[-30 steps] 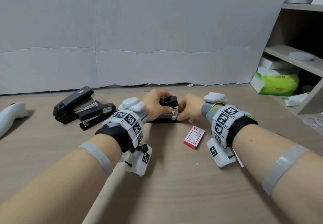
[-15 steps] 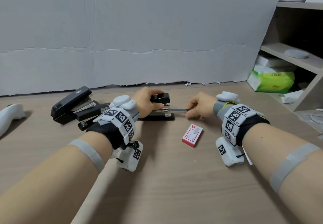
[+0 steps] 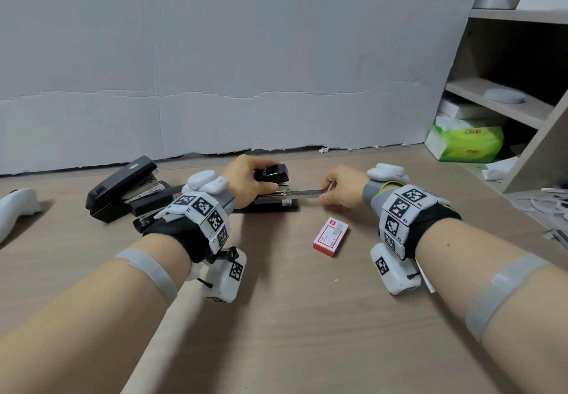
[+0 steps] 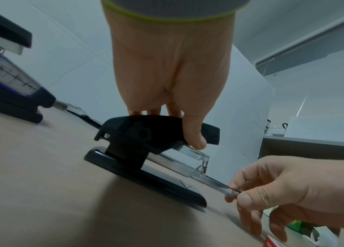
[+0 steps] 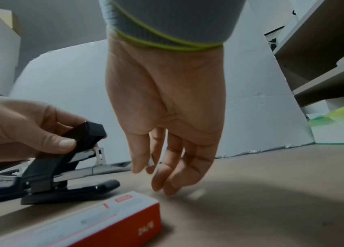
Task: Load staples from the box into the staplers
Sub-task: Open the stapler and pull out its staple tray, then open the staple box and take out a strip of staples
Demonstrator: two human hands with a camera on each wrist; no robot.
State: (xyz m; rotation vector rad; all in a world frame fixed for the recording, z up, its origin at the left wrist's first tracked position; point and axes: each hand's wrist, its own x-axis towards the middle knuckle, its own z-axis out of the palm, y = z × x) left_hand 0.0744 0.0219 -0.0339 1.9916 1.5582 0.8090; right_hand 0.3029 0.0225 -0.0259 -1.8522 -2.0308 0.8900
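A black stapler (image 3: 273, 192) (image 4: 145, 150) (image 5: 65, 168) lies on the wooden table (image 3: 292, 317), nose to the right. My left hand (image 3: 246, 178) (image 4: 173, 93) grips its top cover, thumb on the near side. My right hand (image 3: 338, 189) (image 5: 162, 133) pinches the end of the metal staple tray (image 3: 307, 193) (image 4: 213, 181), which is drawn out of the stapler's front towards the right. A red and white staple box (image 3: 331, 237) (image 5: 95, 222) lies shut on the table just in front of the right hand.
Two more black staplers (image 3: 126, 191) lie piled to the left of my left hand. A white controller (image 3: 15, 209) sits at the far left. A white board (image 3: 233, 71) stands behind the table. Shelves with a green tissue pack (image 3: 467, 145) stand on the right.
My right hand has moved right from the stapler's nose, drawing the metal tray out. My left hand has stayed on the stapler's top.
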